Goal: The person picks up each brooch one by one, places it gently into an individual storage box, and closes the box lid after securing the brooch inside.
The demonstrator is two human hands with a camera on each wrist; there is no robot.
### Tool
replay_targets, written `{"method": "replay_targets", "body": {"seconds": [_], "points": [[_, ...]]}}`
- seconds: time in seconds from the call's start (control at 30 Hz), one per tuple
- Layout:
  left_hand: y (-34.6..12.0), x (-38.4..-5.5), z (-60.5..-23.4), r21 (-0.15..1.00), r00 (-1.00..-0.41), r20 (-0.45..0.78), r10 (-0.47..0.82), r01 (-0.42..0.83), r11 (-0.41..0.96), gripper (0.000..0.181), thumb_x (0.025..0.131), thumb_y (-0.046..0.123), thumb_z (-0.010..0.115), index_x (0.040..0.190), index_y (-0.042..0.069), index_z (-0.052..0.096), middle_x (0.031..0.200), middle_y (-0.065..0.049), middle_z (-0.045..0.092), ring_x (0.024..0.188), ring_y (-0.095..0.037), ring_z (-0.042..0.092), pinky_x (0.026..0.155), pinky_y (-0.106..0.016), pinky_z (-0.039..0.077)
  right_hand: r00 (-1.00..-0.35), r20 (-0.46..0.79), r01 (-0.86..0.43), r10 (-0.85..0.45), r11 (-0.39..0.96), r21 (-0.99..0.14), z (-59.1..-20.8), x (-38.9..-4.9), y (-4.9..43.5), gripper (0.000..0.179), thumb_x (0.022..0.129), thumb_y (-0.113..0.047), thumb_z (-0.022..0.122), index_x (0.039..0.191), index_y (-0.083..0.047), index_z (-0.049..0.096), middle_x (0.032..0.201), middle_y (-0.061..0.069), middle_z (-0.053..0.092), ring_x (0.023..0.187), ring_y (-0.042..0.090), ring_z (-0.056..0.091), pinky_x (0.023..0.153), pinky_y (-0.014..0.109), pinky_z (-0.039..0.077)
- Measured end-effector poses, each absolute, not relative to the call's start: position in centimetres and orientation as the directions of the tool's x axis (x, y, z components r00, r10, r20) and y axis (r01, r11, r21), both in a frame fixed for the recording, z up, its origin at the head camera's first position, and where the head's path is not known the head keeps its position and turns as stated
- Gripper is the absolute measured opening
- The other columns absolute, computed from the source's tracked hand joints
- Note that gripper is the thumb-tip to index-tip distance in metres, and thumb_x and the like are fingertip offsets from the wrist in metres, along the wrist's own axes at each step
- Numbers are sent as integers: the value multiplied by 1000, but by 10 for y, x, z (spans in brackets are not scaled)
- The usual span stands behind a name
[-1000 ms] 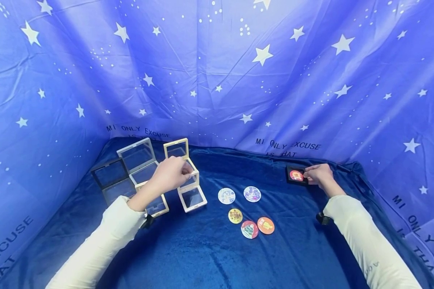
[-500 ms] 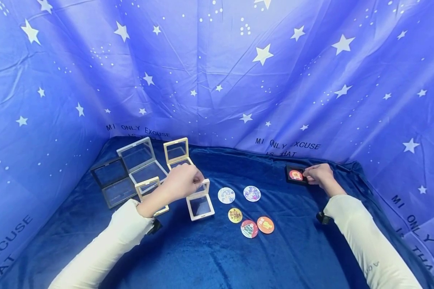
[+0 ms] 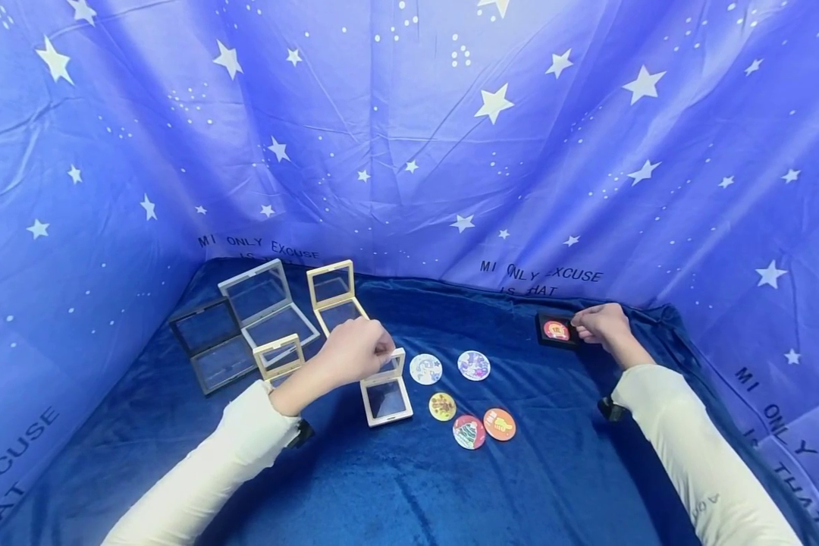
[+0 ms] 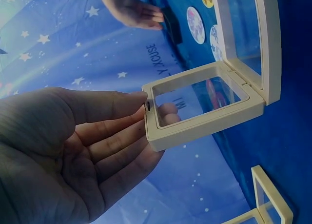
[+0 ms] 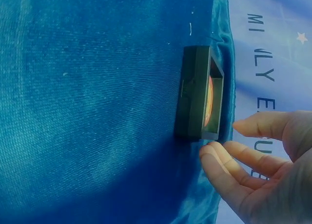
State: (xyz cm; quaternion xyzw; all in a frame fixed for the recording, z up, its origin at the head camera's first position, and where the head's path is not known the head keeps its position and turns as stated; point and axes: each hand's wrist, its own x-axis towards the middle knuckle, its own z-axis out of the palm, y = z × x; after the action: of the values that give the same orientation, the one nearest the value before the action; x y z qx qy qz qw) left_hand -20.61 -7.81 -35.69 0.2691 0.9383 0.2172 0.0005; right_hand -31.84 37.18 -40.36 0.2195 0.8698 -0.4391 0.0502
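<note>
In the head view my left hand is at the middle left, thumb and fingers pinching the upper edge of a cream hinged display frame. The left wrist view shows this frame unfolded, its clear windows holding nothing. My right hand is at the right, beside a closed black display frame with a red round badge inside. In the right wrist view the thumb stands apart from the frame and the fingertips are close to its corner; whether they touch it I cannot tell.
Several round badges lie mid-table, among them a yellow one and an orange one. Left stand more open frames: black, grey, gold and small cream. A starry curtain rises behind the blue cloth.
My left hand has brought the cream frame right and toward me, away from the gold frame and closer to the badges. The right hand has stayed by the black frame.
</note>
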Motion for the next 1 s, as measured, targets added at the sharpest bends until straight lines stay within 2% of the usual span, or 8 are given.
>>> {"method": "replay_targets", "body": {"seconds": [0.17, 0.3, 0.47, 0.53, 0.67, 0.73, 0.83, 1.0], "points": [[-76, -208, -361, 404, -857, 111, 504, 502, 764, 23, 91, 0, 67, 73, 12, 74, 61, 6, 53, 53, -9, 41, 48, -21, 25, -909, -272, 409, 317, 543, -734, -401, -318, 368, 36, 90, -6, 64, 123, 10, 64, 65, -8, 68, 60, 4, 67, 64, 26, 61], [-74, -210, -363, 399, -861, 99, 499, 494, 772, 18, 91, 1, 68, 78, 10, 77, 68, 3, 61, 57, -10, 44, 50, -21, 27, -928, -235, 366, 288, 605, -707, -397, -317, 364, 38, 92, -10, 64, 124, 10, 64, 71, -7, 70, 64, 4, 67, 68, 27, 62], [-73, -211, -364, 403, -866, 81, 493, 481, 779, 12, 92, 3, 70, 85, 8, 79, 75, 1, 65, 59, -11, 47, 51, -22, 29, -959, -143, 276, 243, 709, -649, -388, -311, 351, 39, 94, -15, 66, 123, 10, 66, 84, 8, 75, 70, 10, 66, 66, 26, 59], [-72, -212, -365, 407, -869, 76, 489, 475, 780, 12, 92, 4, 70, 87, 9, 79, 78, 1, 67, 60, -11, 48, 50, -21, 30, -968, -111, 244, 225, 741, -626, -383, -307, 342, 40, 94, -18, 67, 123, 9, 66, 92, 19, 75, 75, 20, 69, 64, 26, 57], [-72, -214, -368, 414, -868, 73, 491, 474, 777, 14, 93, 3, 68, 85, 8, 78, 75, 1, 66, 59, -11, 46, 50, -22, 29, -988, -57, 148, 141, 793, -592, -371, -298, 322, 43, 96, -22, 66, 127, 7, 66, 120, 30, 69, 109, 43, 66, 87, 46, 56], [-72, -215, -369, 415, -869, 73, 489, 472, 777, 14, 93, 3, 68, 85, 8, 79, 76, 2, 67, 59, -11, 46, 50, -22, 29, -996, -36, 89, 84, 808, -583, -367, -295, 313, 44, 96, -24, 66, 129, 6, 65, 128, 31, 65, 119, 48, 60, 97, 55, 51], [-71, -216, -370, 418, -873, 73, 482, 465, 780, 13, 93, 4, 68, 89, 9, 80, 80, 1, 70, 60, -11, 48, 51, -22, 31, -1000, -15, 4, -6, 808, -589, -360, -289, 297, 44, 97, -23, 67, 131, 4, 64, 124, 30, 68, 116, 46, 63, 99, 58, 49], [-70, -218, -371, 430, -877, 67, 476, 456, 779, 8, 94, 9, 72, 93, 9, 80, 81, 0, 72, 61, -11, 51, 54, -22, 35, -994, -6, -86, -111, 802, -591, -350, -277, 273, 43, 97, -23, 67, 132, 1, 64, 117, 26, 72, 104, 39, 69, 87, 48, 56]]}}
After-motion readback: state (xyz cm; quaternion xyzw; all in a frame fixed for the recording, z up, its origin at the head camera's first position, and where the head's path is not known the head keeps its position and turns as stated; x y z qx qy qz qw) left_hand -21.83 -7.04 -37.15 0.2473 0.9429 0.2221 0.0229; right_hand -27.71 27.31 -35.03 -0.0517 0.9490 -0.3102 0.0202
